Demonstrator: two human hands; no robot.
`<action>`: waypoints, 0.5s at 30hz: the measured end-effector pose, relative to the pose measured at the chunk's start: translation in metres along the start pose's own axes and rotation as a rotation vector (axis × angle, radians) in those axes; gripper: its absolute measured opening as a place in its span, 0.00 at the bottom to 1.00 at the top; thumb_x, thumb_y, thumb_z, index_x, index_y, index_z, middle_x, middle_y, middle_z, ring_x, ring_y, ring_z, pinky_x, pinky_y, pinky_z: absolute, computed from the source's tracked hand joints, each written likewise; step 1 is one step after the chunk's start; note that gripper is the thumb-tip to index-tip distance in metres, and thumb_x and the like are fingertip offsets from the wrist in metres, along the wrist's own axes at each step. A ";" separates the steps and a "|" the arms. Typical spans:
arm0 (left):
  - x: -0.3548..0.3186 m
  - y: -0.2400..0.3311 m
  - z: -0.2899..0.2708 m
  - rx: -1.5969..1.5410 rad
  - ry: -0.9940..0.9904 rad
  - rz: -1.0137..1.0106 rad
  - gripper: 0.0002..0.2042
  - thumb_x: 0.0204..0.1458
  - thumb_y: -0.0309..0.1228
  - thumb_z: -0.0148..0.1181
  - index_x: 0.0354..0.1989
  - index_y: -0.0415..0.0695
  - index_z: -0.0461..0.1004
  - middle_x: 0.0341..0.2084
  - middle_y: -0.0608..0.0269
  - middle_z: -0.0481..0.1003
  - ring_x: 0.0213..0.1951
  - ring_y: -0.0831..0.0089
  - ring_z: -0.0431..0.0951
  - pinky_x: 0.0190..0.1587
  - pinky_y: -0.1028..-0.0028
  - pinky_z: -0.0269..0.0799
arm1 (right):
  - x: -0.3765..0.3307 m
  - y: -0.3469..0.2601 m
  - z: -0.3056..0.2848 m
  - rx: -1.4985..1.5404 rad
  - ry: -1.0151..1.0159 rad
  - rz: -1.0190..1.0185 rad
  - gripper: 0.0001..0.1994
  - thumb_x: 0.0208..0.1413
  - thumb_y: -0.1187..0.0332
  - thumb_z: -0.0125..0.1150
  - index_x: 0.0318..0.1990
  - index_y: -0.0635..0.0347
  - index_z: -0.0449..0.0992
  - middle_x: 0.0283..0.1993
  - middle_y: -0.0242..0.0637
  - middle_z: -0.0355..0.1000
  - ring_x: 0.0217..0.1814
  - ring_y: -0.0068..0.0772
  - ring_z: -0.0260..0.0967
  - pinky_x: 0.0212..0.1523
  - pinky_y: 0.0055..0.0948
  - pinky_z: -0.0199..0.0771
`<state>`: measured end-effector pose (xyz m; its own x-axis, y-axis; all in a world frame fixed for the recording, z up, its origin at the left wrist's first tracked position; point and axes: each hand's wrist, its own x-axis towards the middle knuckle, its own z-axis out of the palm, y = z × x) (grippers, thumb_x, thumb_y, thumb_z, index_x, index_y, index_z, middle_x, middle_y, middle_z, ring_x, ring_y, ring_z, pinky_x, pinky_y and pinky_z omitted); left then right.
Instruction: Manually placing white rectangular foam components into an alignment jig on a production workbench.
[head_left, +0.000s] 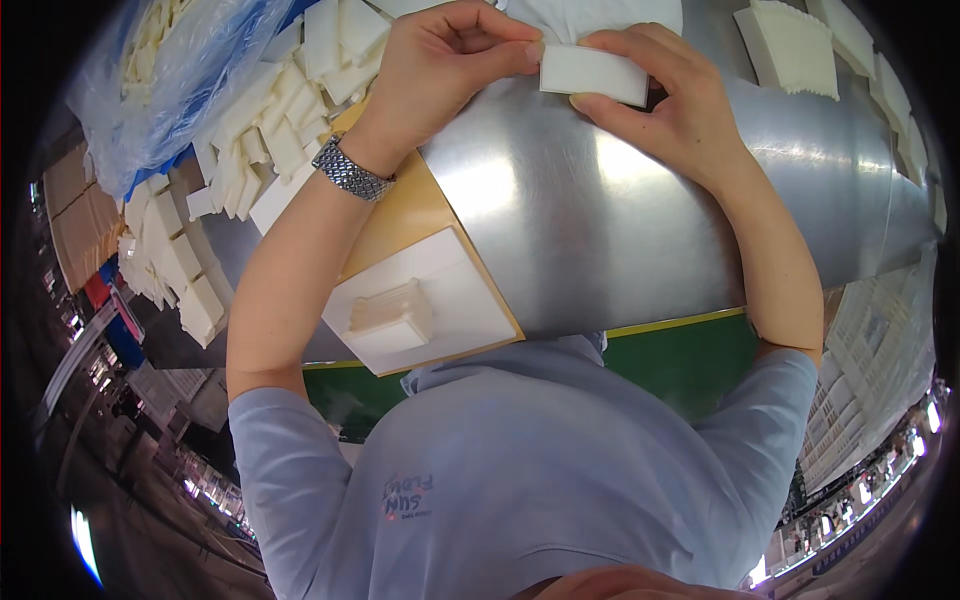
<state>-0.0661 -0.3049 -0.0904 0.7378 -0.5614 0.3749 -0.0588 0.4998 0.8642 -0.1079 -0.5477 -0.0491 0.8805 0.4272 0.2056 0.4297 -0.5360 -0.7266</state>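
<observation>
A small white rectangular piece (594, 76) with thin edges is held up over the far part of the metal table. My right hand (675, 105) grips it from the right, thumb along the near edge and fingers on the far side. At its upper left corner, my left hand (435, 75) closes in a pinch, thumb and forefinger together. Whether anything thin sits between those fingertips is too small to tell. Behind the hands lies a pale cloth or bag (600, 14), partly hidden by them.
Loose white pieces (275, 120) heap up at the left beside clear blue-tinted plastic (180, 110). A white board (455, 290) bearing a short row of pieces (392, 318) lies near the front edge. More white stacks (787, 48) stand at the far right of the metal tabletop (600, 240).
</observation>
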 end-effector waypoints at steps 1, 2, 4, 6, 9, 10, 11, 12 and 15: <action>-0.005 0.003 0.001 0.007 -0.002 0.004 0.05 0.59 0.18 0.63 0.42 0.33 0.79 0.37 0.53 0.84 0.39 0.74 0.84 0.43 0.80 0.79 | -0.002 0.000 0.002 0.011 0.041 -0.031 0.22 0.46 0.68 0.78 0.50 0.59 0.81 0.42 0.35 0.78 0.40 0.30 0.75 0.35 0.27 0.74; -0.003 0.013 0.011 0.088 0.184 -0.288 0.05 0.59 0.18 0.63 0.42 0.33 0.79 0.37 0.53 0.84 0.38 0.74 0.84 0.43 0.80 0.79 | -0.003 0.003 0.001 0.008 0.040 -0.026 0.22 0.46 0.68 0.78 0.50 0.59 0.81 0.42 0.35 0.78 0.40 0.30 0.75 0.35 0.27 0.74; -0.002 0.023 0.017 0.174 0.377 -0.577 0.05 0.59 0.18 0.63 0.42 0.33 0.78 0.37 0.53 0.84 0.38 0.75 0.84 0.43 0.80 0.79 | -0.002 0.004 0.002 -0.029 0.049 -0.055 0.22 0.46 0.68 0.78 0.50 0.59 0.81 0.42 0.35 0.78 0.40 0.31 0.75 0.35 0.27 0.74; -0.002 0.025 0.018 0.187 0.384 -0.606 0.05 0.59 0.18 0.63 0.43 0.32 0.78 0.36 0.53 0.84 0.38 0.75 0.84 0.42 0.81 0.78 | -0.002 0.005 0.002 -0.022 0.050 -0.073 0.22 0.46 0.68 0.78 0.50 0.59 0.81 0.42 0.36 0.78 0.40 0.32 0.75 0.35 0.27 0.74; 0.000 0.029 0.021 0.142 0.383 -0.548 0.06 0.60 0.19 0.63 0.43 0.32 0.78 0.36 0.53 0.84 0.37 0.75 0.84 0.40 0.81 0.78 | -0.001 0.003 0.000 -0.009 0.035 -0.072 0.22 0.46 0.69 0.78 0.50 0.60 0.81 0.42 0.36 0.78 0.40 0.32 0.75 0.34 0.27 0.74; -0.001 0.021 0.014 0.142 0.385 -0.547 0.06 0.60 0.19 0.63 0.43 0.32 0.78 0.36 0.53 0.84 0.37 0.75 0.84 0.40 0.81 0.78 | -0.001 0.003 0.000 -0.003 0.018 -0.053 0.22 0.46 0.69 0.78 0.50 0.60 0.81 0.42 0.36 0.78 0.40 0.32 0.75 0.34 0.27 0.73; 0.003 0.013 0.008 0.084 0.196 -0.273 0.06 0.60 0.19 0.63 0.44 0.32 0.78 0.36 0.53 0.84 0.37 0.75 0.84 0.39 0.81 0.78 | 0.000 0.003 0.000 -0.003 0.017 -0.057 0.22 0.46 0.69 0.78 0.50 0.60 0.81 0.42 0.36 0.78 0.40 0.32 0.75 0.34 0.27 0.73; 0.004 0.008 0.004 0.026 0.006 0.001 0.06 0.60 0.19 0.63 0.44 0.32 0.78 0.36 0.53 0.84 0.37 0.75 0.84 0.39 0.81 0.77 | 0.001 0.003 0.000 0.004 0.022 -0.064 0.22 0.46 0.69 0.78 0.50 0.60 0.80 0.42 0.36 0.78 0.40 0.32 0.75 0.34 0.27 0.73; -0.001 0.029 0.017 0.173 0.371 -0.599 0.06 0.60 0.19 0.63 0.44 0.32 0.78 0.36 0.53 0.84 0.37 0.75 0.84 0.39 0.81 0.78 | -0.001 0.004 0.000 0.002 0.030 -0.052 0.22 0.46 0.69 0.78 0.50 0.60 0.80 0.43 0.35 0.78 0.40 0.31 0.75 0.34 0.26 0.73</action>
<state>-0.0797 -0.3009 -0.0602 0.8543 -0.4301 -0.2918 0.3442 0.0476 0.9377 -0.1069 -0.5504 -0.0522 0.8624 0.4328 0.2625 0.4748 -0.5118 -0.7160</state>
